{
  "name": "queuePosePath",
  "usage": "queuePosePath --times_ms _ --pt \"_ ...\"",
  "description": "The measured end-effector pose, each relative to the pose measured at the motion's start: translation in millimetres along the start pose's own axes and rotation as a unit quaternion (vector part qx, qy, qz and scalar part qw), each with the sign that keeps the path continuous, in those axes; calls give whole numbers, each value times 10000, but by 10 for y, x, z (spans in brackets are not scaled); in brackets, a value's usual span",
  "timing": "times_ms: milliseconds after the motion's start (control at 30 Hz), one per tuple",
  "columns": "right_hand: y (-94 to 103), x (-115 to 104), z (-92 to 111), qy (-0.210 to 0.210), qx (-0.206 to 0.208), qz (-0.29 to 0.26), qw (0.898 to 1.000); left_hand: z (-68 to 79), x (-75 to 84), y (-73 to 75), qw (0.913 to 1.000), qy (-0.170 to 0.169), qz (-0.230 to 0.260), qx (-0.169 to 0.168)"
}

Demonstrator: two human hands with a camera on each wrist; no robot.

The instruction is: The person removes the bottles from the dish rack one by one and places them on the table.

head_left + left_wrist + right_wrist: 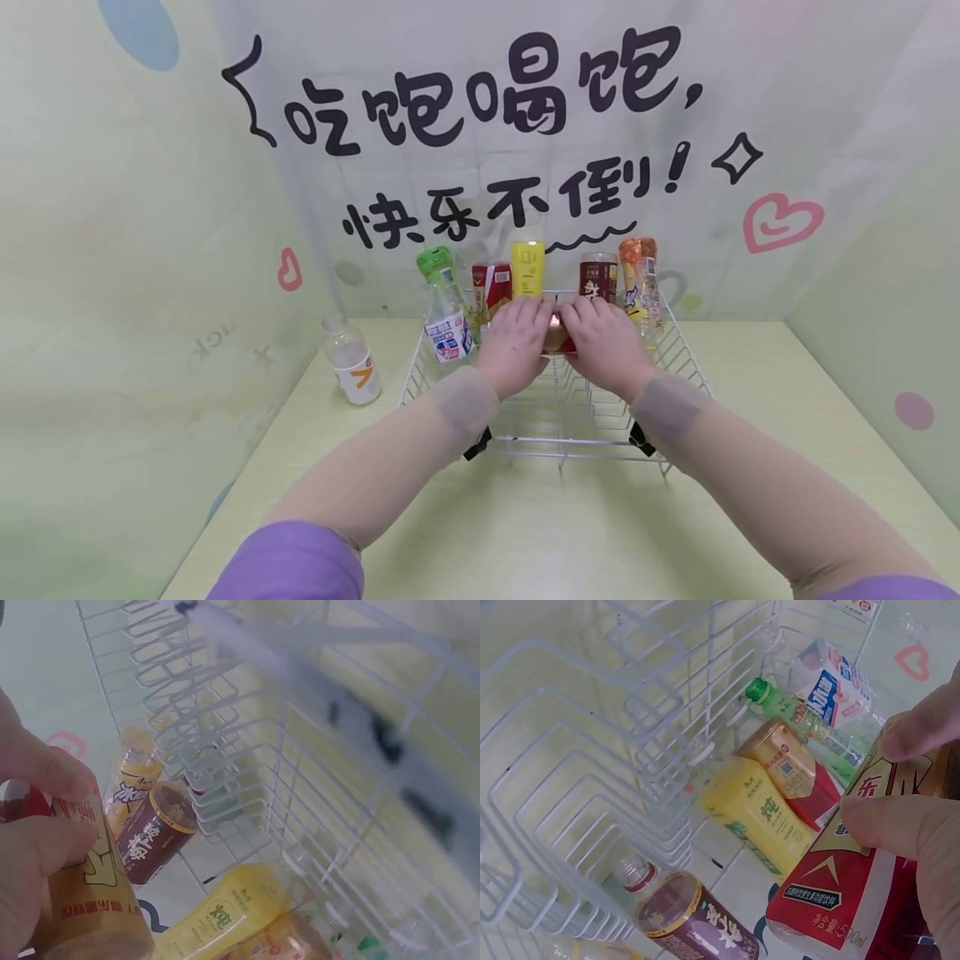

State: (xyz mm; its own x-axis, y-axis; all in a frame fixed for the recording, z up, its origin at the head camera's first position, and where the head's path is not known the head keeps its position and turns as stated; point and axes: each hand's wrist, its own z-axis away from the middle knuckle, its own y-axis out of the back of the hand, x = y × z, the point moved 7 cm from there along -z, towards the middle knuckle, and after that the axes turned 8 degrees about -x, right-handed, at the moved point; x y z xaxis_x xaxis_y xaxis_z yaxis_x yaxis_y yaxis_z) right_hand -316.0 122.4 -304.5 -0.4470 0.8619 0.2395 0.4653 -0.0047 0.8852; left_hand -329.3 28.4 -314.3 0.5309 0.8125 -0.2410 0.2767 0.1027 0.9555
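Observation:
Both hands grip one red and gold drink bottle between them above the wire dish rack. My left hand holds its left side, the thumb and a fingertip on the label in the left wrist view. From the other side my right hand grips it, and the right wrist view shows the red part of the bottle marked 500ml. Behind the hands, a yellow bottle, a dark plum-coloured bottle and a red drink bottle stand cap-down in the rack.
At the rack's left leans a green-ended clear bottle; at its right, an orange-ended clear bottle. A clear bottle with an orange mark stands upright on the table, left of the rack. A printed backdrop hangs behind.

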Motion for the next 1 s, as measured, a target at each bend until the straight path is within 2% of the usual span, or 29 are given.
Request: queuePosePath --times_ms 133,333,433,500,700,867,933,1000 --pt "-10 97 23 -111 -18 3 9999 27 -36 18 9998 -12 206 22" --pt "15 279 80 -286 22 -301 9991 139 -130 101 9975 100 516 474" --pt "34 408 126 -449 51 -515 9977 224 -221 98 9930 283 1025 521" --pt "40 506 158 -588 8 -695 9959 296 -299 67 9871 490 1452 472" --pt "49 781 281 -1015 -196 -1149 9880 583 -549 -76 9613 1049 2538 232" --pt "86 952 389 -1255 -80 -1417 9819 865 -750 -209 9386 1359 3171 -42" --pt "86 1024 427 -1417 -93 -1582 9771 969 -811 -272 9321 1430 3324 -138" --pt "80 1097 462 -1593 -184 -1746 9715 1060 -857 -321 9293 1420 3406 -156"
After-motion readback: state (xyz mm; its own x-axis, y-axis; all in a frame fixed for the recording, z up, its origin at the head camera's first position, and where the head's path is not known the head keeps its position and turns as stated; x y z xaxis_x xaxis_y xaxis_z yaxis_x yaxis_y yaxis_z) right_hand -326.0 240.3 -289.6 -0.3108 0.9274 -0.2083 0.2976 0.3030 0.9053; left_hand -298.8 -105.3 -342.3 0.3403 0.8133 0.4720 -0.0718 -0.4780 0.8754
